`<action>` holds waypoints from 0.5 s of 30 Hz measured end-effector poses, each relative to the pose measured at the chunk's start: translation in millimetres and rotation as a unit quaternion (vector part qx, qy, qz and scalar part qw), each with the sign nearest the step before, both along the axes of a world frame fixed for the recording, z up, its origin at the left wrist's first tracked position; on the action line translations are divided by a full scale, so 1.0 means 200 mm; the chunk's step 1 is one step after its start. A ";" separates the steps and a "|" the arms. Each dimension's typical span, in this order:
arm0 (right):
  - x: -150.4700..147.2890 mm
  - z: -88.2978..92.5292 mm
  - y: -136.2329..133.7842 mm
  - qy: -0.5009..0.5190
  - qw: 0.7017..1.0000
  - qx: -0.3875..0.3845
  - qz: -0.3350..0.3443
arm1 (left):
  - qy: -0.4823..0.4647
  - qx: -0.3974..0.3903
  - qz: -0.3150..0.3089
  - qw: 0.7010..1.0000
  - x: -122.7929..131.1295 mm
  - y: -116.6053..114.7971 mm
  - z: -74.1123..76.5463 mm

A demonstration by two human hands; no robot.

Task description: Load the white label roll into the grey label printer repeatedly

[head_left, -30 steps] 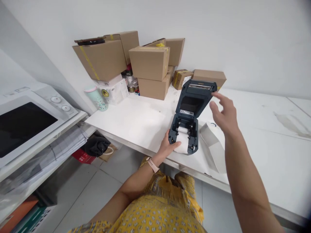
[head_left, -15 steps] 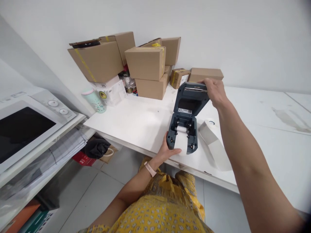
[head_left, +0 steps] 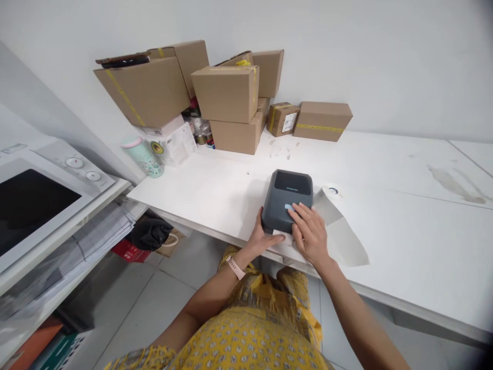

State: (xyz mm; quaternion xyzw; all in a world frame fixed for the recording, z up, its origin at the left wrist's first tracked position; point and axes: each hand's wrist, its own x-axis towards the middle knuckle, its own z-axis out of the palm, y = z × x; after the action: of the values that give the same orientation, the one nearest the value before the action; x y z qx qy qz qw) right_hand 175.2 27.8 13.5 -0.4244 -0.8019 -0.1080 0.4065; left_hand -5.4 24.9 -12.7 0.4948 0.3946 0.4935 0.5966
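Note:
A dark grey label printer (head_left: 287, 198) sits near the table's front edge with its lid down. A strip of white label paper (head_left: 282, 235) sticks out of its front. My left hand (head_left: 260, 239) grips the printer's front left corner, fingers along the side and thumb over the paper strip. My right hand (head_left: 309, 229) lies on the front of the lid, its fingers stretched out near a light blue button (head_left: 288, 206). To the printer's right, a long curled strip of white paper (head_left: 344, 234) lies on the table. The roll inside the printer is hidden.
Cardboard boxes (head_left: 227, 97) are stacked on the white table (head_left: 200, 195) at the back left, with more (head_left: 323, 121) along the wall. A mint green tumbler (head_left: 144, 158) stands at the left end. A microwave (head_left: 46, 190) sits on a shelf unit at left.
The printer's lid has swung down from raised to closed, covering the roll. My right hand has come down from the lid's top edge onto its front. My left hand stays at the corner.

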 end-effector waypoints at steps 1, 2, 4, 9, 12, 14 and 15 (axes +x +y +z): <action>-0.01 -0.03 -0.01 0.001 1.000 -0.003 -0.006 | -0.003 0.000 -0.003 1.000 0.00 0.00 0.00; -0.01 -0.05 -0.02 0.008 1.000 -0.006 -0.011 | -0.006 -0.002 -0.006 1.000 0.00 0.00 0.01; -0.02 -0.08 -0.02 0.031 0.999 -0.012 -0.016 | -0.016 -0.018 -0.005 1.000 -0.01 0.00 0.02; -0.02 -0.09 -0.02 0.075 0.997 -0.035 -0.011 | -0.022 -0.072 0.095 0.993 0.01 0.03 0.07; -0.02 -0.10 -0.02 0.094 0.995 -0.030 -0.013 | -0.030 -0.061 0.109 0.992 0.03 0.05 0.09; -0.03 -0.11 -0.02 0.102 0.994 -0.025 -0.012 | -0.030 -0.047 0.105 0.993 0.04 0.05 0.09; -0.04 -0.11 -0.02 0.106 0.994 -0.023 -0.011 | -0.027 -0.042 0.106 0.993 0.04 0.06 0.09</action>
State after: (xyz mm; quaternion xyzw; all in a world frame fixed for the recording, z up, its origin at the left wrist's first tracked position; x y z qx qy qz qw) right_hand 168.0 24.6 -9.4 -0.4514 -0.7519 -0.0482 0.4781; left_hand 3.1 36.8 4.8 0.4111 0.4490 0.5500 0.5717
